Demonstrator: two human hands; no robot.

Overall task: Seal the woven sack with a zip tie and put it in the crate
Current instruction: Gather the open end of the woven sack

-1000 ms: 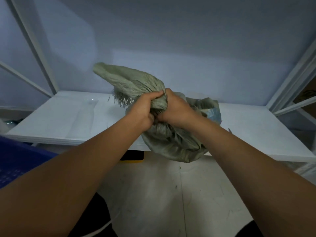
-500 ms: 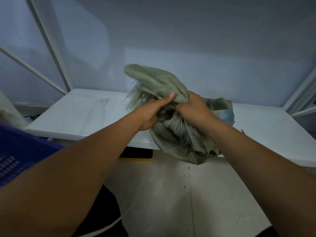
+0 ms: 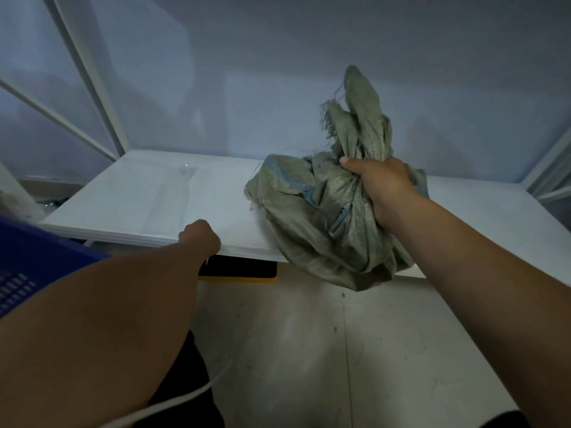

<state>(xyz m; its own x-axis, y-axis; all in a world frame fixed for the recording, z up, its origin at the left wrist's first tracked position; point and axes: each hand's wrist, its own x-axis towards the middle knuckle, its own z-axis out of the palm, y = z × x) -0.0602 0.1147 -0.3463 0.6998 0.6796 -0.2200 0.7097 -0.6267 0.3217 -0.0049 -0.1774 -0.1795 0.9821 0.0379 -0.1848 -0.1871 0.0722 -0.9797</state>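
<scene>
Grey-green woven sack: the right hand squeezes its neck gathered for tying; whether the curled left hand holds something, I cannot tell.

Honestly there's no text, label, brand or number I can read anywhere here, not on the woven sack, not on the blue crate, and nothing on the white surface either, it's all just too dim and plain.
</scene>
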